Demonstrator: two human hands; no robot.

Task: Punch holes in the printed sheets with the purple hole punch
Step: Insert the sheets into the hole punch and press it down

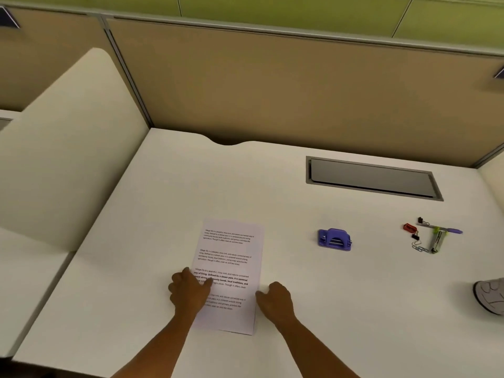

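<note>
The printed sheets [229, 257] lie flat as one stack in the middle of the white desk [141, 268], with paragraphs of black text. My left hand [188, 290] rests on the stack's left edge, thumb lying over the text. My right hand [274, 298] touches the stack's right edge with curled fingers; neither hand has lifted the paper. The purple hole punch [335, 240] stands on the desk to the right of the sheets, roughly a hand's width beyond their right edge, untouched.
Further right lies a cluster of small stationery [431, 236]: binder clips, paper clips, a purple pen and a marker. A grey cable hatch [373, 177] is set in the desk at the back right. A grey object [491, 296] pokes in at the right edge. Partition panels enclose the desk.
</note>
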